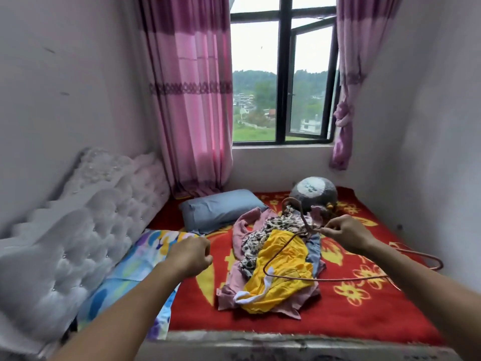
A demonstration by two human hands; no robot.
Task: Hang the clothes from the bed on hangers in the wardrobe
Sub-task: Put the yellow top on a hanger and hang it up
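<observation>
Copper-toned wire hanger (325, 280) held in the right hand (346, 234) above the clothes pile (250, 246) on the bed (364, 308).
Head view: we find the right hand pinching the hanger near its neck, over the pile lying mid-bed on the red flowered blanket. The left hand (192, 256) hovers just left of the pile, fingers curled in, gripping nothing we can see. The wardrobe is out of view. We judge the step in hand to be picking one garment. The yellow top (283, 259) lies uppermost, so lift it alone by the collar and shake it free of the patterned piece beneath. Then feed each hanger shoulder in through the neck opening.
</observation>
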